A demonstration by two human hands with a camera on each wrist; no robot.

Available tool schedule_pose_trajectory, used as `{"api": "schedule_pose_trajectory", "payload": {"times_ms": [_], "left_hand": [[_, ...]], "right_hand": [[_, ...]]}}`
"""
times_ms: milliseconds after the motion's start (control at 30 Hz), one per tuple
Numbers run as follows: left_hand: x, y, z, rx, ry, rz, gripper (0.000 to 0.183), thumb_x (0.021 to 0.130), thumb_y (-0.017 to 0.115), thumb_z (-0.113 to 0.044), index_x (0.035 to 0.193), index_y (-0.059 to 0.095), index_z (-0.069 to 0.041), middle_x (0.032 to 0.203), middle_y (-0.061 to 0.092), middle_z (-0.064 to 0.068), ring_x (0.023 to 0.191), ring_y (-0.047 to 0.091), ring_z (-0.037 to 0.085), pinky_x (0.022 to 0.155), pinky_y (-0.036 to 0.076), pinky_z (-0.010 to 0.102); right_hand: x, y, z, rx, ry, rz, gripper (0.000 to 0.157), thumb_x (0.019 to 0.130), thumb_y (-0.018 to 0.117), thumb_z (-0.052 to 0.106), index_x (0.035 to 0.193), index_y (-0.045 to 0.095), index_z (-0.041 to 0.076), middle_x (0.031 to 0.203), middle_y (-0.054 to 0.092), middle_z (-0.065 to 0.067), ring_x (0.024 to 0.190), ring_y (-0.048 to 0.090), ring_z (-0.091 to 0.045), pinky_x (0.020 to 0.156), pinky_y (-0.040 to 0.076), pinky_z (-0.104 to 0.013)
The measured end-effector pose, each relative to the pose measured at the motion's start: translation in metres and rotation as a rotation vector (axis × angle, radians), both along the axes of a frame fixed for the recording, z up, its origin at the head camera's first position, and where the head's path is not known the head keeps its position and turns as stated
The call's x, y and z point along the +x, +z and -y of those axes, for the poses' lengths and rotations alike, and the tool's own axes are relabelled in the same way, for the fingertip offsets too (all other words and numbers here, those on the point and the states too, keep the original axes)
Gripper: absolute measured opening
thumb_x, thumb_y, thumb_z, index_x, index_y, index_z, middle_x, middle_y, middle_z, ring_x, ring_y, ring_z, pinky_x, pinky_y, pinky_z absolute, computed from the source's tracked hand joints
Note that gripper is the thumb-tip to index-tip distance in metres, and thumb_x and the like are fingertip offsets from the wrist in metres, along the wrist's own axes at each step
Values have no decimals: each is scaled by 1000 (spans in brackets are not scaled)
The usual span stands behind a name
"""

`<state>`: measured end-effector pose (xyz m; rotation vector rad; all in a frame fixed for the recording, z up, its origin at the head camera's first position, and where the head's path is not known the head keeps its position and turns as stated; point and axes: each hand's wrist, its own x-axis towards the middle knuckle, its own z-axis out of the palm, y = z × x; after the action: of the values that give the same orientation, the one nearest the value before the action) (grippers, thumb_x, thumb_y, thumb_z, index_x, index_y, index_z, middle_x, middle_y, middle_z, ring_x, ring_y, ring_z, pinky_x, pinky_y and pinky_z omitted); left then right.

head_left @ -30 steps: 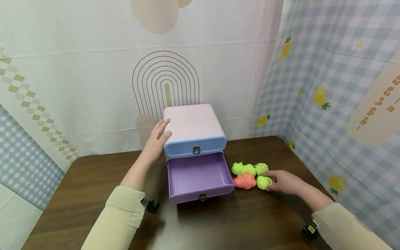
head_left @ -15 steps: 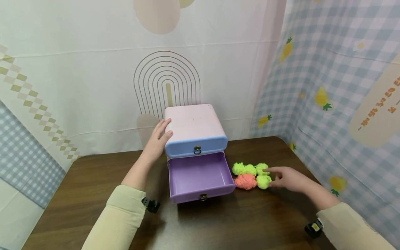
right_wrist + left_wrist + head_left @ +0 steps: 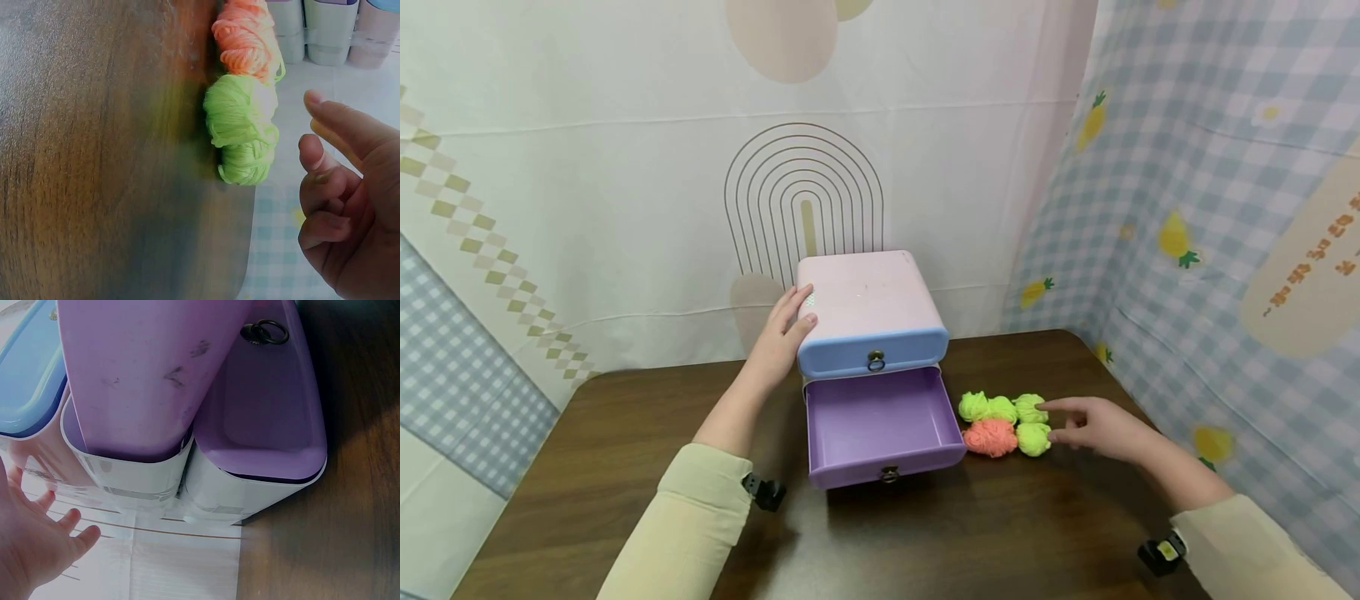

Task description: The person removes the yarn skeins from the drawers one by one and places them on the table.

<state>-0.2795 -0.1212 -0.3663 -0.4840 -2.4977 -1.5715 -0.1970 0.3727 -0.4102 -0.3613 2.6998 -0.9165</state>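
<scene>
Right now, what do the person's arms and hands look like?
The left sleeve and right sleeve are pale cream. A small black gadget sits by the left one; another, with a yellowish patch, by the right. The left hand and right hand wear no gloves.

A person wears a pale cream long-sleeved top [image 3: 651, 575], the left sleeve [image 3: 681, 512] ending in a broad, softly creased cuff [image 3: 711, 477], the right sleeve [image 3: 1247, 546] of the same cloth, with a boxy black camera [image 3: 767, 493] at the left cuff and a matching dark unit [image 3: 1156, 560] bearing a square yellowish patch [image 3: 1168, 550] at the right; the left hand [image 3: 775, 343] and right hand [image 3: 1103, 427] are bare
</scene>
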Motion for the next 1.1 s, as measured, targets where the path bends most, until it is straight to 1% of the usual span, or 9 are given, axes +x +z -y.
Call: {"api": "schedule_pose_trajectory", "payload": {"times_ms": [100, 300, 467, 633, 733, 900, 1100], "left_hand": [[1, 0, 0, 1, 3, 3, 58, 101, 47, -43, 156, 33, -27, 165, 10, 5, 151, 7, 33, 116, 11, 61], [1, 1, 0, 9, -1, 0, 58, 101, 47, -42, 156, 34, -26, 165, 10, 5, 151, 7, 32, 116, 12, 59], [1, 1, 0, 10, -2, 1, 59, 101, 47, -42, 156, 33, -27, 165, 10, 4, 151, 7, 32, 116, 11, 60], [1, 1, 0, 11, -5, 1, 59, 101, 47, -43, 156, 33, -27, 165, 10, 4, 150, 7, 33, 116, 11, 61], [1, 1, 0, 12, -7, 1, 59, 101, 47, -42, 156, 33, -27, 166, 9, 5, 150, 7, 34, 116, 11, 62], [1, 1, 0, 10, -4, -2, 59, 101, 47, -42, 156, 33, -27, 166, 10, 5, 150, 7, 34, 116, 10, 62], [2, 2, 0, 12, -3, 0, 59, 101, 47, -42, 156, 33, -28, 166, 10, 5, 150, 8, 34, 115, 11, 62]], "right_hand": [[2, 0, 3, -32, 18, 4, 51, 92, 72, 29, 137, 59, 8, 68, 56, -2, 50, 42, -9, 44, 42, -28], [10, -2, 17, -85, 94, 20, 48, 91, 72, 31, 133, 63, 10, 68, 54, 0, 49, 43, -8, 43, 44, -29], [18, -4, 32, -126, 150, 32, 45, 90, 73, 34, 129, 66, 12, 66, 55, 2, 49, 46, -7, 44, 46, -29], [25, -5, 48, -136, 207, 56, 41, 92, 72, 32, 128, 68, 13, 64, 55, 4, 50, 48, -6, 45, 48, -31], [30, -7, 59, -161, 253, 75, 39, 92, 71, 30, 127, 68, 12, 64, 55, 6, 52, 49, -5, 45, 48, -30], [38, -11, 78, -229, 335, 107, 41, 92, 71, 31, 127, 68, 9, 64, 57, 8, 52, 50, -3, 45, 49, -29], [42, -18, 97, -254, 396, 112, 42, 92, 71, 33, 127, 68, 9, 63, 60, 7, 50, 52, -2, 44, 50, -30]]}}
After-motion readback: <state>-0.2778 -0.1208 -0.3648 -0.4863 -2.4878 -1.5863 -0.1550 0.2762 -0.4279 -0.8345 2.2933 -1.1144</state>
